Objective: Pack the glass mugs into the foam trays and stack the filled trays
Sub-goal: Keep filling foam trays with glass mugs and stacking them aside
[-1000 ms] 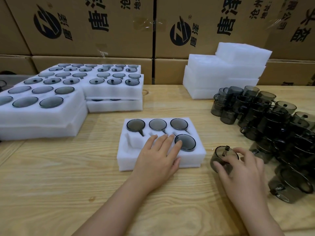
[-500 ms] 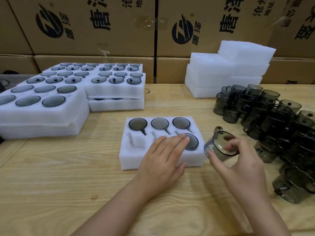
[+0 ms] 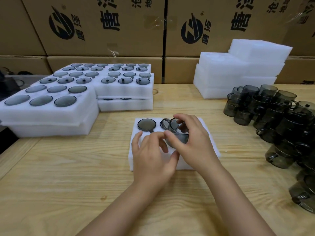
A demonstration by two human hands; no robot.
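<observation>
Mug (image 3: 178, 136) of smoky glass hung tilted in my right hand (image 3: 194, 143), thumb and fingers curled round it, just above the middle of the foam tray (image 3: 210, 138). My left hand (image 3: 153, 157) rested on the tray's near side, fingers loosely bent, gripping nothing.

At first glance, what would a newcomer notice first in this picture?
The right hand holds a smoky glass mug over the white foam tray at the centre of the wooden table, with the left hand on the tray beside it. A dark crowd of loose mugs fills the table's right side, and stacked filled trays stand at the left.
</observation>
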